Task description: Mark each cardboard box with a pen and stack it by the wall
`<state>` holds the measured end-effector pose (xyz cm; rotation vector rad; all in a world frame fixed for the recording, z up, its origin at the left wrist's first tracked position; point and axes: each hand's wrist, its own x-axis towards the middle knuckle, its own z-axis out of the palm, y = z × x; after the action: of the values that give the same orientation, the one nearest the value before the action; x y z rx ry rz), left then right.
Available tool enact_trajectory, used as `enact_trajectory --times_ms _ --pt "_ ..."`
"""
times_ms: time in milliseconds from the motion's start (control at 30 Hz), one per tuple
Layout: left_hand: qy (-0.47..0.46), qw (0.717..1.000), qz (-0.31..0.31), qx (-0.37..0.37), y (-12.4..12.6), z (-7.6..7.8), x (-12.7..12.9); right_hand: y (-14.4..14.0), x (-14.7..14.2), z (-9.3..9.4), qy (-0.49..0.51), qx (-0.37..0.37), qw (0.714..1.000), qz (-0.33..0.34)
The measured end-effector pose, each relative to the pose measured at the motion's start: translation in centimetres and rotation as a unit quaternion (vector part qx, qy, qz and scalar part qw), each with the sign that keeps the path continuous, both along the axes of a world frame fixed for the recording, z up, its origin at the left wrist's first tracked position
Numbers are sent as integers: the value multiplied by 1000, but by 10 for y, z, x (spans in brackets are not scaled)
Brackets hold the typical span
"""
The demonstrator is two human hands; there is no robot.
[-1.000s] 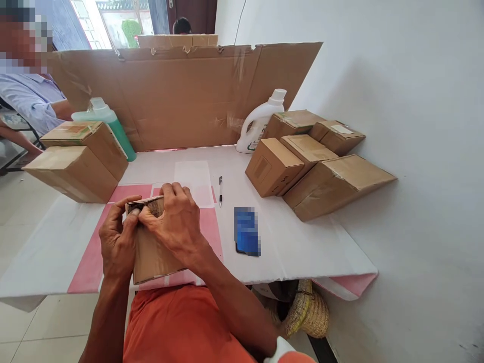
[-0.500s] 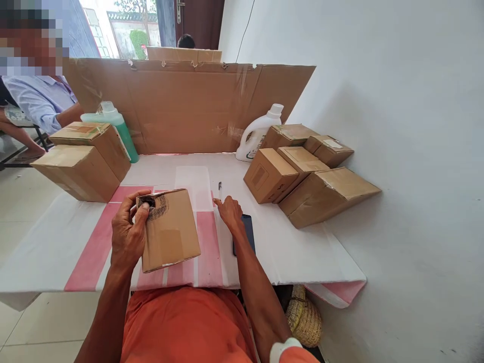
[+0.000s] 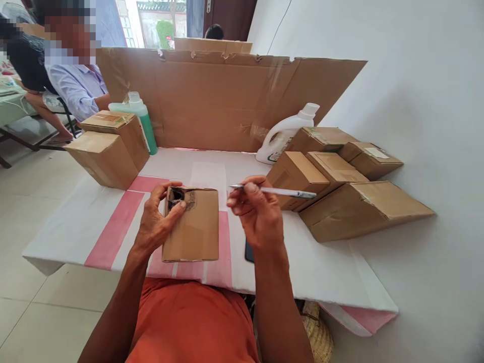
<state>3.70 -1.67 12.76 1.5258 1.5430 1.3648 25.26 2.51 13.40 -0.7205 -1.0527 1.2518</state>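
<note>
My left hand [image 3: 156,222] grips the left edge of a small cardboard box [image 3: 193,227], thumb on its top face beside a dark scribbled patch near the upper left corner. The box is tilted up over the near part of the table [image 3: 321,267]. My right hand [image 3: 256,212] holds a white pen [image 3: 280,191] level above the table, just right of the box, its length pointing right. A dark phone [image 3: 248,250] lies on the table, mostly hidden under my right wrist.
Several cardboard boxes [image 3: 363,206] are stacked at the right by the wall, two more boxes [image 3: 108,151] at the left. A white jug [image 3: 284,135], a green bottle [image 3: 142,118] and an upright cardboard sheet [image 3: 227,101] stand at the back. Another person [image 3: 75,85] sits far left.
My right hand left the box, reached to the pen on the table and lifted it. The left hand kept the box and turned its face up. The view shifted left.
</note>
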Motion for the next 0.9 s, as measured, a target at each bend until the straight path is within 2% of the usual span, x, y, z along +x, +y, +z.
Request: enact_trajectory --times_ms 67,200,367,567,900 --pt "4 1000 -18 3 -1 -2 0 -17 -26 8 -15 34 999 31" --pt "5 998 -56 20 -5 -9 -5 -27 -59 1 -66 81 995 3" --pt "9 992 -120 26 -10 -20 -11 -28 -54 -5 -112 102 988 14" --pt "-18 991 -134 16 -10 -24 -8 -36 -55 -4 -126 76 989 -10" --pt "-13 990 -135 26 -9 -23 -6 -35 -55 -9 -190 115 974 -34"
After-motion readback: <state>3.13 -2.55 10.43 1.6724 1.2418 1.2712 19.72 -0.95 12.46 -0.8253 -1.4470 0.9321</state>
